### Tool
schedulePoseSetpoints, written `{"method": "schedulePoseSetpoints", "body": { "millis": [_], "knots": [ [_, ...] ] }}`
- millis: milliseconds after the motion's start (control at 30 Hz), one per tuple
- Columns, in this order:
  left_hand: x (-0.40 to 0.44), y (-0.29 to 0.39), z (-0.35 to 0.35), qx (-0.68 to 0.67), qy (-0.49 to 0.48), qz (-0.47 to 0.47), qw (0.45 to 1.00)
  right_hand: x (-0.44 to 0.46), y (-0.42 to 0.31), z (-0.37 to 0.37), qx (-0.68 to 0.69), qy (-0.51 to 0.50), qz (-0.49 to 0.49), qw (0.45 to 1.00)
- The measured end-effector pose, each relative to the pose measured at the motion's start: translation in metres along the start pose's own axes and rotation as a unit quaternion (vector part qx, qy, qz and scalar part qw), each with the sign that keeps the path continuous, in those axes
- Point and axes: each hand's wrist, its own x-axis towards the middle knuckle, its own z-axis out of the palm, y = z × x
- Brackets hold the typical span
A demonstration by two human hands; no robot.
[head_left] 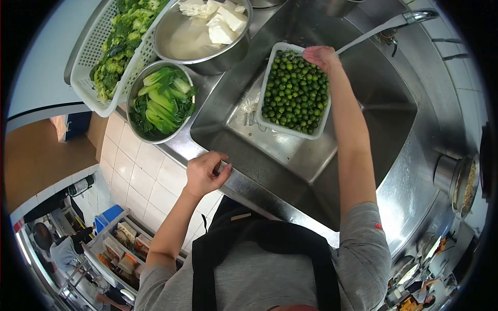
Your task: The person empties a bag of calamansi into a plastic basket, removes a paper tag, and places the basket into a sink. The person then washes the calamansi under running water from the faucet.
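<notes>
A white plastic basket (315,136) full of small round green citrus fruits (294,93), like calamansi, sits in the steel sink (386,137). My right hand (322,57) is at the basket's far right corner, its fingers stretched out over the rim and the fruits. From the tap (421,15), a pale streak (371,34) slants down to this hand; I cannot tell whether it is water or a spout. My left hand (206,173) is at the sink's front edge, fingers loosely curled, thumb apart, with nothing visible in it.
Left of the sink stand a bowl of leafy greens (162,106), a metal pot (220,61) with white blocks in cloudy liquid, and a white basket (106,109) of broccoli. Pans (461,181) are at the right. Behind on the left, a person (70,251) is near food containers (122,246).
</notes>
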Motion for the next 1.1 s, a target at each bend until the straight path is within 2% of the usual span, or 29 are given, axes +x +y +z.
{"method": "schedulePoseSetpoints", "body": {
  "millis": [33,67,167,200,233,267,300,367,433,467,533,633,700,800,833,867,900,933,1100],
  "knots": [
    [0.0,0.0,0.0,-0.01,0.0,-0.003,1.0,0.0,-0.008,-0.002,-0.161,-0.011,0.004,0.987],
    [0.0,0.001,0.0,-0.011,0.003,-0.005,1.0,0.001,-0.015,-0.003,-0.257,0.002,0.005,0.966],
    [0.001,0.001,-0.001,-0.005,0.004,0.0,1.0,0.027,-0.012,-0.004,-0.286,-0.027,0.01,0.958],
    [0.001,0.0,-0.001,-0.002,0.001,0.003,1.0,0.029,-0.007,0.0,-0.348,-0.01,-0.04,0.936],
    [0.001,-0.001,-0.001,0.003,-0.002,0.007,1.0,0.03,0.0,0.002,-0.349,-0.012,-0.042,0.936],
    [0.002,-0.002,-0.001,0.005,0.001,0.006,1.0,0.039,0.012,0.002,-0.491,-0.008,-0.146,0.859],
    [0.003,-0.003,-0.001,0.003,0.0,0.012,1.0,0.041,0.02,0.007,-0.615,-0.005,-0.245,0.75],
    [0.002,-0.004,-0.002,0.006,0.0,0.011,1.0,0.045,0.041,0.016,-0.646,0.017,-0.228,0.729],
    [0.002,-0.004,-0.005,0.037,-0.027,0.002,0.999,0.058,0.068,0.02,-0.743,0.061,-0.299,0.596],
    [0.002,-0.005,-0.005,0.042,-0.03,0.005,0.999,0.061,0.078,0.023,-0.741,0.055,-0.303,0.597],
    [0.003,-0.007,-0.005,0.043,-0.026,0.01,0.999,0.068,0.092,0.027,-0.771,0.081,-0.335,0.535],
    [0.003,-0.011,-0.004,0.033,-0.032,0.016,0.999,0.078,0.099,0.03,-0.781,0.112,-0.332,0.516],
    [0.002,-0.011,-0.004,0.028,-0.037,0.011,0.999,0.076,0.098,0.03,-0.783,0.085,-0.331,0.52],
    [0.005,-0.01,-0.004,0.031,-0.018,0.03,0.999,0.073,0.092,0.022,-0.61,0.069,-0.367,0.698],
    [0.004,-0.01,-0.003,0.027,-0.017,0.034,0.999,0.069,0.09,0.017,-0.614,0.073,-0.366,0.695],
    [0.004,-0.01,-0.003,0.032,-0.015,0.036,0.999,0.061,0.086,0.016,-0.385,-0.007,-0.254,0.887],
    [0.004,-0.01,-0.003,0.038,-0.013,0.039,0.998,0.048,0.082,0.017,-0.113,-0.087,-0.118,0.983],
    [0.004,-0.009,-0.004,0.035,-0.013,0.044,0.998,0.033,0.076,0.015,-0.032,-0.127,-0.106,0.986],
    [0.002,-0.007,-0.004,0.044,-0.021,0.019,0.999,-0.009,0.061,0.0,0.091,-0.198,-0.089,0.972]
  ]
}}
